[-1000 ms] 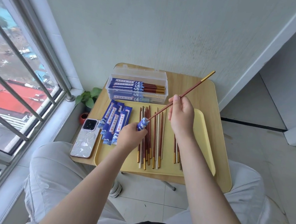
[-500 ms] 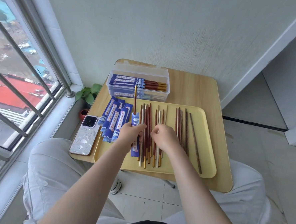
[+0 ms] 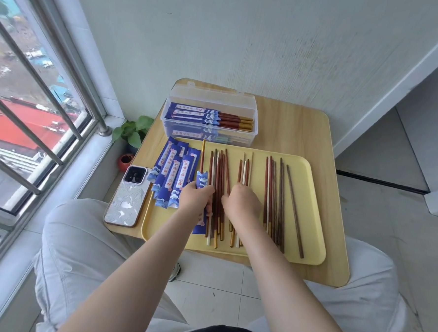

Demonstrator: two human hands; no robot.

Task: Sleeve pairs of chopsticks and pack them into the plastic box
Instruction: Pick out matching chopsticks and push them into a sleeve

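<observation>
My left hand [image 3: 195,199] grips a blue paper sleeve [image 3: 201,181] with one red chopstick [image 3: 202,156] standing out of its far end. My right hand [image 3: 240,201] lies with curled fingers on the loose red and white chopsticks [image 3: 221,171] in the middle of the yellow tray [image 3: 312,223]; whether it pinches one is hidden. Empty blue sleeves [image 3: 172,173] lie fanned at the tray's left. The clear plastic box [image 3: 254,111] at the table's back holds several sleeved pairs [image 3: 205,116].
More dark brown chopsticks [image 3: 279,195] lie on the tray's right side. A phone [image 3: 127,198] rests on the table's left front corner beside the tray. A small potted plant [image 3: 132,132] stands on the floor by the window. The wooden table [image 3: 305,125] abuts the wall.
My right hand let go of the raised chopstick, which now sits in the sleeve, and came down onto the loose chopsticks. My left hand turned the sleeve to lie along the tray.
</observation>
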